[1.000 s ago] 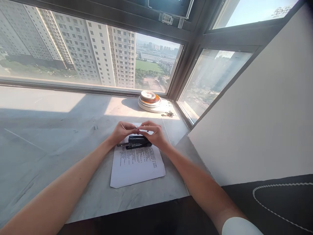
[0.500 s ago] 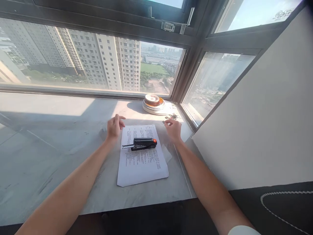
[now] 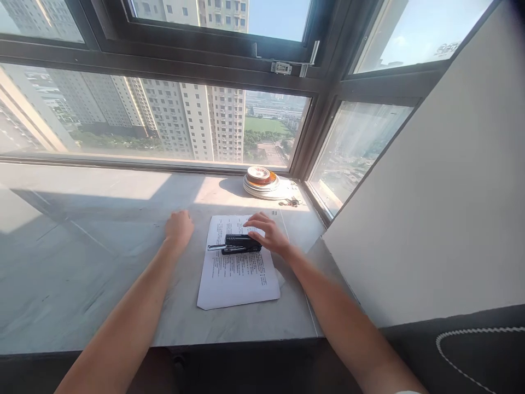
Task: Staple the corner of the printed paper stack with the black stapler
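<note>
A black stapler point(image 3: 235, 244) lies on a printed sheet of paper point(image 3: 240, 271) on the grey stone windowsill point(image 3: 102, 257). My right hand point(image 3: 268, 234) rests on the stapler's right end, fingers stretched over it and slightly curled. Left of the sheet, my left hand point(image 3: 179, 227) lies on the sill with its fingers curled under, and I cannot see anything in it.
A stack of plates point(image 3: 261, 180) with an orange-rimmed one on top stands in the back corner by the window, with a small dark object point(image 3: 292, 202) beside it. A white wall point(image 3: 430, 191) bounds the right side. A dark cushion point(image 3: 471, 355) lies at lower right.
My right hand has come in from the right of the sheet onto the stapler's end. My left hand has closed and shifted slightly left. The camera has tilted up.
</note>
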Available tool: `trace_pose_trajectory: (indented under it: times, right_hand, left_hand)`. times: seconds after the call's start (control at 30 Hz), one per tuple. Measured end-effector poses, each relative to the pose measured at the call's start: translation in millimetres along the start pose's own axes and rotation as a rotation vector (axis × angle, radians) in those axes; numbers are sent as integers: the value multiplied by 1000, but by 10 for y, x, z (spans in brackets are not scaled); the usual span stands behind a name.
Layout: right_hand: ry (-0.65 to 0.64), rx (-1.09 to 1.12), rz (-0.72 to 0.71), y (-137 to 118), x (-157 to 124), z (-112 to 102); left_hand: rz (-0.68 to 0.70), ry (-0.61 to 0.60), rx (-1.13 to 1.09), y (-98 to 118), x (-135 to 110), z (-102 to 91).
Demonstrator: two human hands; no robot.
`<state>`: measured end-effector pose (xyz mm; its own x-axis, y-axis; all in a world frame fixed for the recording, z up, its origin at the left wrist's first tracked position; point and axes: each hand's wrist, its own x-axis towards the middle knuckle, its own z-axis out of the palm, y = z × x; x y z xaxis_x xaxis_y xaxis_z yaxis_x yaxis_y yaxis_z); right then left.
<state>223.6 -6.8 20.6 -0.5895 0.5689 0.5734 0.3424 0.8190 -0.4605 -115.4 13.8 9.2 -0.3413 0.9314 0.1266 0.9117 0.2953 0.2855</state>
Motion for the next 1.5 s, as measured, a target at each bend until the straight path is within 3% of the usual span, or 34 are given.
trace_pose_trajectory:
  times: [0.13, 0.27, 0.4, 0.57, 0.67, 0.8, 0.97, 1.23, 1.5]
  right_hand:
    - [-233, -41, -51, -125, 9, 94]
    - [-288, -59, 8, -143, 7, 175]
    - [-230, -44, 58, -133, 6, 258]
    - [8, -126, 68, -41, -3, 281]
    - [107, -155, 147, 57, -17, 236]
    - [148, -137, 278, 142, -30, 168]
    - [140, -172, 290, 136, -14, 170]
    - [140, -158, 261, 139, -19, 183]
    - [140, -165, 260, 135, -17, 180]
  left_hand:
    - [127, 3, -20, -1, 53, 88]
    - [221, 28, -67, 21, 98, 175]
    - [278, 89, -161, 86, 98, 170]
    - [403, 183, -394, 246, -7, 60]
    - [455, 213, -585, 366, -116, 13]
    - [493, 132, -844, 499, -252, -11]
    - [548, -1, -1030, 602, -337, -10]
    - [573, -47, -1076, 659, -359, 28]
    - [605, 87, -944, 664, -372, 8]
